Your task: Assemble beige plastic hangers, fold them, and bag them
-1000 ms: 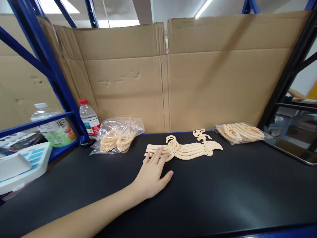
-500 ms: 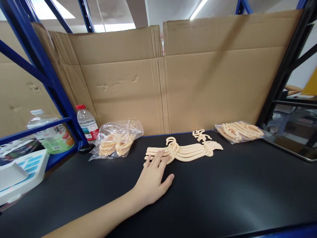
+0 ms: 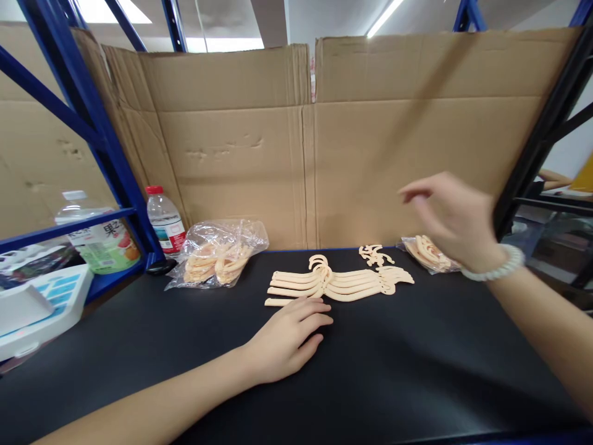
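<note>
Several cream plastic clothes hangers [image 3: 349, 283] lie overlapping in a row on the black tabletop, hooks toward the back. My left hand [image 3: 290, 337] rests at their near side, palm down, fingers spread. Its fingertips cover part of the nearest hanger's left arm. In the air at the right is my right hand [image 3: 456, 216], blurred by motion, with a pale coiled band [image 3: 503, 266] on the wrist. Its fingers are loosely bent, the thumb looks apart, and I see nothing in it. Small cream hook-like pieces [image 3: 374, 254] lie behind the hangers.
A clear bag of cream parts [image 3: 217, 259] lies at the back left. Another bag [image 3: 428, 253] sits back right, partly behind my right hand. A red-capped bottle [image 3: 164, 219], blue rack posts [image 3: 92, 123] and a white device [image 3: 46, 309] flank the left. Cardboard [image 3: 241, 148] walls the back.
My right hand has come into view from the right, raised above the table. My left hand has slid slightly toward me, uncovering more of the hangers' left arms.
</note>
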The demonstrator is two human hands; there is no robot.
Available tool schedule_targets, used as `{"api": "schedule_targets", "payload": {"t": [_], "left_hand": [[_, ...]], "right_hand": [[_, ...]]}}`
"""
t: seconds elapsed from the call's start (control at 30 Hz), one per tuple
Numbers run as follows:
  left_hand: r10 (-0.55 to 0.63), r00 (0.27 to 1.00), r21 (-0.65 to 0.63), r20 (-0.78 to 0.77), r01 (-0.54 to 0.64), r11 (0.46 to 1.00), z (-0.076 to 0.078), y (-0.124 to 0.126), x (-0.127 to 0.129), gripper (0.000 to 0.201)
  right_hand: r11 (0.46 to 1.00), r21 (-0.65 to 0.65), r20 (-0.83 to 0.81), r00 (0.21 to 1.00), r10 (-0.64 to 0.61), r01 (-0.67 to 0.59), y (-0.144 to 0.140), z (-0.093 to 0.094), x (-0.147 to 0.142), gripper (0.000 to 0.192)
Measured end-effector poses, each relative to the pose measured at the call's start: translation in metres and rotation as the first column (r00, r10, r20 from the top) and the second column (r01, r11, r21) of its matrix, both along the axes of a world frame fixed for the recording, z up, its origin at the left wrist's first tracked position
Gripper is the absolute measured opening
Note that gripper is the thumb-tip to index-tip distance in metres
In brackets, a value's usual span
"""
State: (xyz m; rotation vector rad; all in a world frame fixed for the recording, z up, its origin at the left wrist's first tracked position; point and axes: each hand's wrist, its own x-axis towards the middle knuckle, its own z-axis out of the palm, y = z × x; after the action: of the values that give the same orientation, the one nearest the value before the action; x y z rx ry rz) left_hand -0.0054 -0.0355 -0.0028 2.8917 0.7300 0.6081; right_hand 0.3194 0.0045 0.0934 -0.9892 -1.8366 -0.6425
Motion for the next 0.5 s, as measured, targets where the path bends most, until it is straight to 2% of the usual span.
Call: {"api": "schedule_targets", "payload": {"t": [0.07, 0.13, 0.23, 0.33, 0.5], "left_hand": [[-0.025, 1.0, -0.013, 0.003, 0.025, 1.0, 0.002, -0.001, 0.0, 0.029], [-0.039, 0.999, -0.032, -0.004, 0.039, 0.999, 0.003, -0.001, 0.0, 0.029], [-0.05, 0.999, -0.049, -0.018, 0.049, 0.998, 0.005, -0.001, 0.0, 0.029], [-0.045, 0.999, -0.062, -0.021, 0.043, 0.997, 0.006, -0.001, 0.001, 0.028], [-0.056, 0.998, -0.072, -0.014, 0.055, 0.996, 0.006, 0.0, 0.001, 0.028]], "right_hand": [[0.986, -0.154, 0.06, 0.996, -0.063, 0.072, 0.019, -0.026, 0.013, 0.024], [0.948, -0.287, 0.095, 0.989, -0.114, 0.137, 0.038, -0.057, 0.031, 0.026], [0.853, -0.478, 0.161, 0.975, -0.152, 0.212, 0.058, -0.093, 0.06, 0.029], [0.818, -0.548, 0.187, 0.979, -0.082, 0.174, 0.065, -0.105, 0.072, 0.034], [0.783, -0.615, 0.206, 0.978, 0.045, 0.093, 0.065, -0.106, 0.064, 0.032]]}}
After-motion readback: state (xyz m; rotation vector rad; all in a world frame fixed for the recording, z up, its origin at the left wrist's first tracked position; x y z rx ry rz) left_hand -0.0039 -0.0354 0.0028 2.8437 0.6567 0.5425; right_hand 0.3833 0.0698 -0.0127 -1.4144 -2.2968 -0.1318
